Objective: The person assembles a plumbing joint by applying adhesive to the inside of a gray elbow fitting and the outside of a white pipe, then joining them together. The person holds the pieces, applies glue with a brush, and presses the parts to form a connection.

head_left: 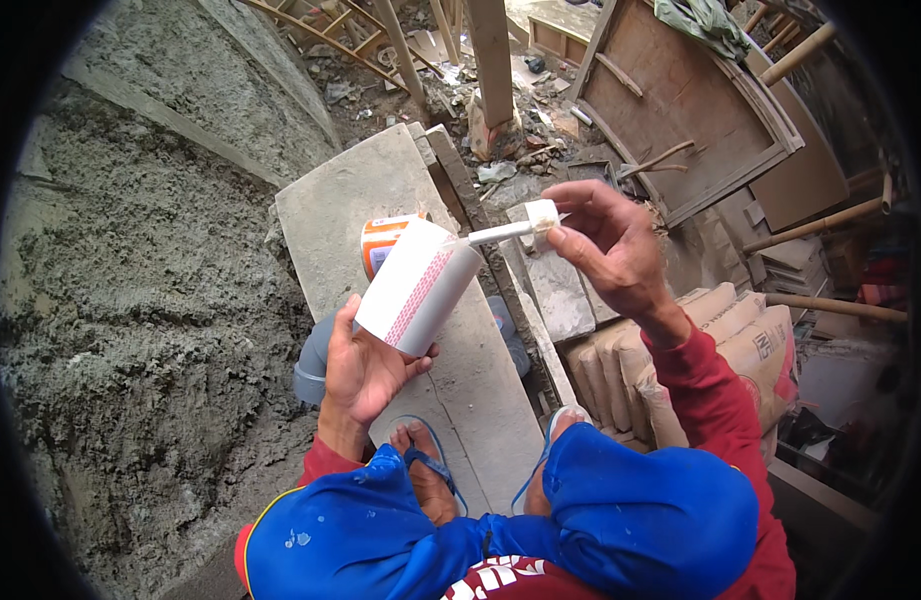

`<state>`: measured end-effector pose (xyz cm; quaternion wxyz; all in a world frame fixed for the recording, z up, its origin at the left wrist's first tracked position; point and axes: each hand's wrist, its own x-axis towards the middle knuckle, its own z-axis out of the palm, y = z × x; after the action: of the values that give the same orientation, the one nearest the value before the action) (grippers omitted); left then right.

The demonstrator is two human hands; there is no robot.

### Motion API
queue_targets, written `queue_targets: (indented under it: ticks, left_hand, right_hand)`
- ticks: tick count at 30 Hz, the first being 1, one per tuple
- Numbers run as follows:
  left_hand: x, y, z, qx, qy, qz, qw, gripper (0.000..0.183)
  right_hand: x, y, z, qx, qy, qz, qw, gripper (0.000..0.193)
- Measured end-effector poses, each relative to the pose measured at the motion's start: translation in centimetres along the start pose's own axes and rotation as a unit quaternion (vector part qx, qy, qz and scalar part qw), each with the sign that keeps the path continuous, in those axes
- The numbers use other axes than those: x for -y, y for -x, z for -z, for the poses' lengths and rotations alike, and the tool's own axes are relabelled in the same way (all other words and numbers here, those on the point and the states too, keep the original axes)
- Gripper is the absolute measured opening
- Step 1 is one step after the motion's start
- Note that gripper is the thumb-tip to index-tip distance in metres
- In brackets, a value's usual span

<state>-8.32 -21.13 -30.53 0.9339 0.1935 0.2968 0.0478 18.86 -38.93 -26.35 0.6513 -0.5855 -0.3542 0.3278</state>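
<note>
A short white pipe [408, 290] with a band of red print lies across my left hand [368, 375], whose fingers curl round its lower end. My right hand [620, 235] pinches a white cap with a thin pale applicator stick [500, 233]. The tip of that stick meets the pipe's upper rim. Behind the pipe, partly covered by it, stands an orange and white can [380, 238] on the plank [350, 185]. Close to my left wrist a grey pipe fitting [313, 365] shows, half hidden by the hand and pipe.
Rough grey plaster or mortar [150, 330] forms the surface at left. Stacked paper sacks [725, 335] sit to the right of the plank. Wooden panels [680, 100], bamboo poles [830, 225] and rubble lie beyond. My sandalled feet [435, 470] rest on the plank.
</note>
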Motion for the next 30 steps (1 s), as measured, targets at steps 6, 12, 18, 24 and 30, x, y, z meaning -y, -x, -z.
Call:
queue_targets:
  ticks: [6, 12, 18, 24, 30]
  left_hand:
    - [0.4, -0.3, 0.2, 0.044, 0.116, 0.035, 0.992, 0.074]
    - [0.6, -0.1, -0.2, 0.066, 0.17, 0.034, 0.983, 0.074]
    - [0.7, 0.0, -0.8, 0.078, 0.196, 0.034, 0.977, 0.073]
    - [0.7, -0.2, -0.3, 0.119, 0.241, 0.051, 0.962, 0.071]
    - [0.6, -0.1, 0.5, 0.154, 0.257, 0.058, 0.952, 0.071]
  right_hand:
    - [-2.9, 1.7, -1.1, -0.072, 0.077, 0.037, 0.994, 0.036]
    - [-2.5, 1.9, -1.9, -0.098, 0.047, 0.073, 0.991, 0.037]
    - [-3.0, 1.6, -3.5, -0.079, 0.056, 0.065, 0.993, 0.036]
    - [-4.8, 2.4, -2.7, -0.086, -0.032, 0.024, 0.996, 0.037]
    - [-6.3, 2.8, -1.9, -0.071, -0.091, -0.026, 0.993, 0.037]
